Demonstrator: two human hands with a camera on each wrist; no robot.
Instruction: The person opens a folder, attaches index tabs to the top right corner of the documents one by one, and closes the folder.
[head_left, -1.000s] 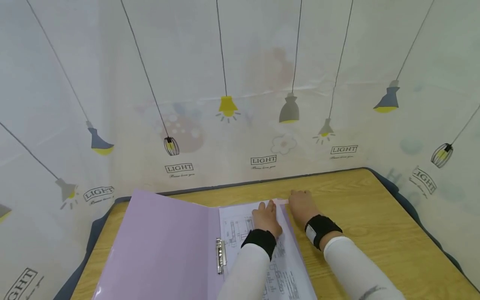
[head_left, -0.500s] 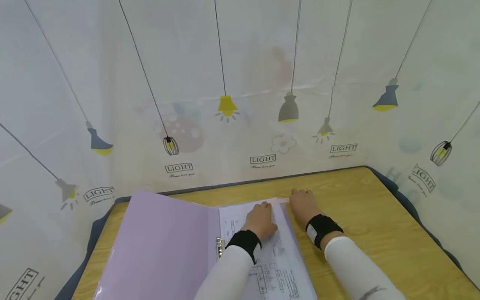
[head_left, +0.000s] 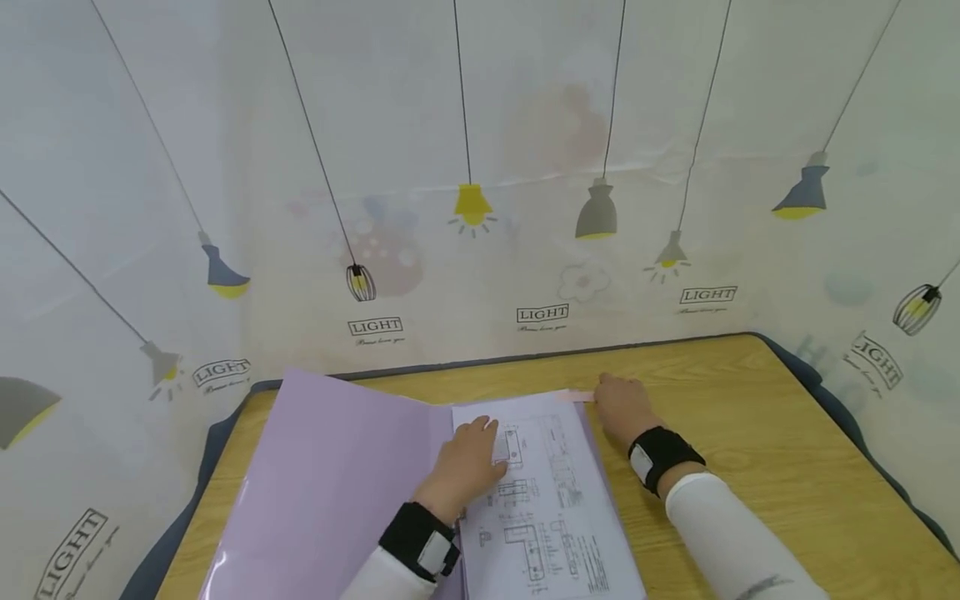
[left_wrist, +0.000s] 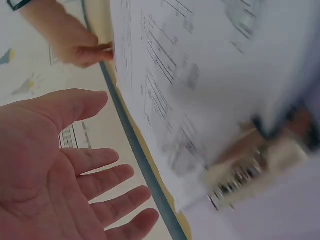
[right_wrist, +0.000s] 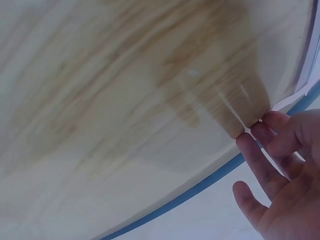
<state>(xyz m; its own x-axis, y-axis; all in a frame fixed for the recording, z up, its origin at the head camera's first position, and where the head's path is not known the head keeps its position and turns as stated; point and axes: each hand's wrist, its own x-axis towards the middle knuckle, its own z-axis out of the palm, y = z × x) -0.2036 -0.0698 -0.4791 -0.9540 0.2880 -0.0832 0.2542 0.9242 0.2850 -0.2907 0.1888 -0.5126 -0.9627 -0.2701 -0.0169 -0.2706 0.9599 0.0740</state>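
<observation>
In the head view, boxed labels on the pale wall covering point(head_left: 525, 100) read "LIGHT" point(head_left: 543, 313); three run across the middle, with others tilted at the left and right of the frame. The script under each is too small to read surely. A lilac folder point(head_left: 337, 475) lies spread on the wood-grain desk point(head_left: 765, 417), from lower left to lower centre. Over its right half are printed sheets point(head_left: 562, 517), the top one bearing line drawings and a block of writing at lower right, too fine to read.

The left hand point(head_left: 465, 467) is over the sheets' left edge at lower centre; its grip is released, and the left wrist view shows the palm and spread, unfolded fingers. The right hand point(head_left: 624, 408), right of centre, has its grip pinched on the outer end of a pink strip point(head_left: 579, 397) at the sheets' top right corner.

The left wrist view alone shows the metal clip point(left_wrist: 250, 175) well, blurred at lower right; the head view has it mostly behind the left hand. The right wrist view adds the right hand's fingertips touching the glossy desk, which mirrors them, and the folder's lilac edge at upper right.
</observation>
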